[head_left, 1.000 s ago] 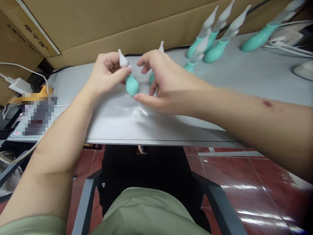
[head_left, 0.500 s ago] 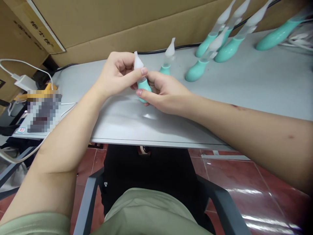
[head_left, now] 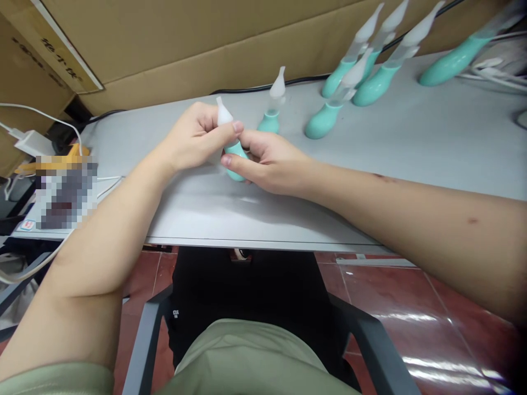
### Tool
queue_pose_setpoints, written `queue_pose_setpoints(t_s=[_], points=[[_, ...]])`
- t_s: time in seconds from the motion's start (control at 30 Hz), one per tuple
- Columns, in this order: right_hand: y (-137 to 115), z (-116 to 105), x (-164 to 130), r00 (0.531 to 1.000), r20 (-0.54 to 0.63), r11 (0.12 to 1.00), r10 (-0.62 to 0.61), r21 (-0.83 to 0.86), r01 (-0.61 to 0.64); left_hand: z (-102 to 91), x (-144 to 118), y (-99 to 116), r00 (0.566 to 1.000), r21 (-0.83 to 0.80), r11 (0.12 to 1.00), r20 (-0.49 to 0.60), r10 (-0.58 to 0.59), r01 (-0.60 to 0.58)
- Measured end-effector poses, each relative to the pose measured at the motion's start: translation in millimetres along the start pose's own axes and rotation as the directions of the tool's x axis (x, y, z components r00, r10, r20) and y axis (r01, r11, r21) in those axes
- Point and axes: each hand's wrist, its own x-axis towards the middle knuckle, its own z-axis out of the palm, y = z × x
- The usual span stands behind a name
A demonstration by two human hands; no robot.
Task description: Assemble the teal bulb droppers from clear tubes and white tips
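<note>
Holding one teal bulb point(head_left: 235, 154) between left hand point(head_left: 197, 137) and right hand point(head_left: 267, 162), cap on; finished bulbs point(head_left: 329, 118) stand beyond it on the bench point(head_left: 411, 148).

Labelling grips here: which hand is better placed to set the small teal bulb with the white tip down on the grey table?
Right, probably. The right hand cups the small teal rubber bulb low by the grey table; the left hand only pinches its white tapered tip.

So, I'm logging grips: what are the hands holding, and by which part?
One small teal rubber bulb with a white tip: left hand pinches the tip, right hand grips the bulb.
</note>
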Motion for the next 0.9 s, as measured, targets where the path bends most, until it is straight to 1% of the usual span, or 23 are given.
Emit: queue_pose_setpoints(t_s=[0.1,0.2,0.27,0.37,0.53,0.7,0.9], points=[[-2,-2,-2,0.999,0.036,0.998,-0.018,-0.056,0.020,0.7,2,0,1.000,-0.040,0.999,0.013,-0.021,0.022],[-2,-5,-2,0.998,0.062,0.989,-0.018,-0.145,0.027,-0.1,5,0,0.993,-0.094,0.991,0.073,-0.091,0.097],[-1,-6,-1,0.997,0.078,0.985,-0.014,-0.172,0.028,-0.9,6,-1,0.988,-0.128,0.984,0.105,-0.113,0.126],[0,-7,0,0.995,0.098,0.984,-0.027,-0.171,0.044,-2.4,7,-1,0.981,-0.148,0.976,0.135,-0.138,0.158],[3,-9,0,0.993,0.115,0.984,-0.036,-0.169,0.055,-4.6,6,-1,0.968,-0.132,0.971,0.179,-0.176,0.201],[3,-10,0,0.989,0.138,0.987,-0.052,-0.146,0.072,-4.1,5,1,0.961,-0.173,0.958,0.199,-0.192,0.227],[2,-11,0,0.985,0.153,0.987,-0.082,-0.123,0.102,-5.3,4,2,0.951,-0.145,0.957,0.222,-0.216,0.252]])
